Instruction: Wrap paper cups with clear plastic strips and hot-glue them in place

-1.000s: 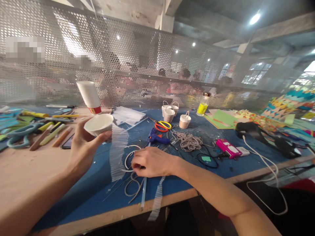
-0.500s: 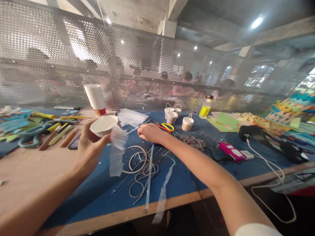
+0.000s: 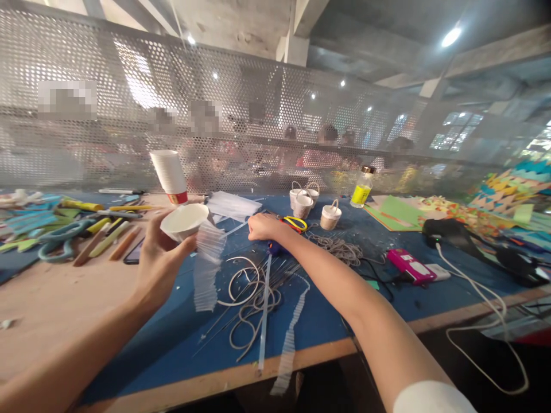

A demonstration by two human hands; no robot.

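Observation:
My left hand [image 3: 158,261] is closed around a small white paper cup [image 3: 184,221], held up above the table with a pleated translucent strip [image 3: 206,269] hanging from it. My right hand [image 3: 261,226] reaches forward over the blue mat, fingers curled down onto the red and yellow scissors [image 3: 291,223], just above the blue glue gun [image 3: 275,248]. What the fingers grip is hidden. Loose cord loops [image 3: 247,292] and a clear glue stick [image 3: 264,312] lie under my forearm.
A stack of white cups [image 3: 170,175] stands behind the left hand. Small rope-wrapped baskets [image 3: 330,217], a yellow bottle [image 3: 360,189], a pink device [image 3: 408,266], tools at left [image 3: 64,229] and coloured paper at right [image 3: 495,195] crowd the table. A perforated metal screen [image 3: 258,115] backs it.
My right hand left the cord near the table's front and reached forward to the scissors. The left hand kept holding the cup, barely moving.

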